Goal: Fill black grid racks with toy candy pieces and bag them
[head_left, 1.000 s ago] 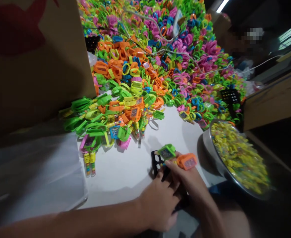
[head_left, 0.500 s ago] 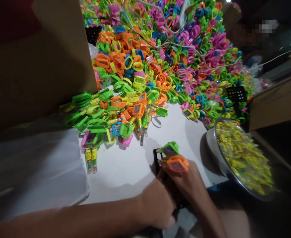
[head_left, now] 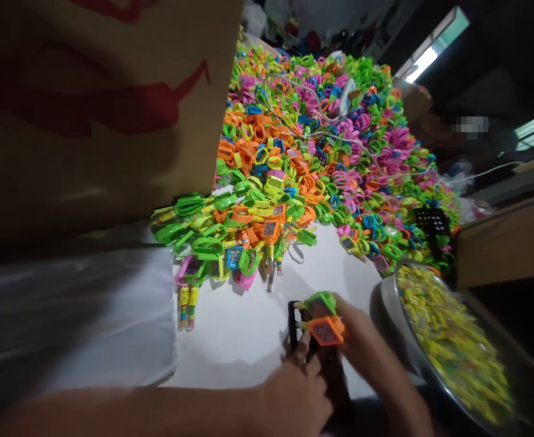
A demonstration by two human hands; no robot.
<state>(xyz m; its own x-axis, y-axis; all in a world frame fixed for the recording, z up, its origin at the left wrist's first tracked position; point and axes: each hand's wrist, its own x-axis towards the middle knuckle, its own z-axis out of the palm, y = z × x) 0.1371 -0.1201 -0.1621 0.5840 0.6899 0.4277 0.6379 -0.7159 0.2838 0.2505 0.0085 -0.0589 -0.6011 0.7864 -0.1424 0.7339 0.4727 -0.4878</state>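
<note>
Near the front of the white table, a green toy watch (head_left: pixel 320 304) and an orange toy watch (head_left: pixel 325 331) sit side by side over a narrow black slotted tray (head_left: pixel 293 321). My right hand (head_left: pixel 355 325) comes round them from the right, closed on the two watches, its fingertips mostly hidden behind them. My left hand (head_left: pixel 301 385) lies just below. Its index finger points up to the tray beside the orange watch, while the other fingers curl over the tray's dark lower part. Whatever sits between those fingers is hidden.
A large heap of colourful toy watches (head_left: pixel 294 176) covers the back of the table. Two candy tubes (head_left: pixel 188 306) lie at its front left. A metal bowl (head_left: pixel 392 297) of yellow-wrapped pieces stands right. A cardboard box (head_left: pixel 194 158) rises left; another black tray (head_left: pixel 431 221) lies back right.
The camera view has tilted up, so the scene sits lower. My left index finger has stretched toward the tray beside the orange watch. The orange watch has turned slightly beside the green one.
</note>
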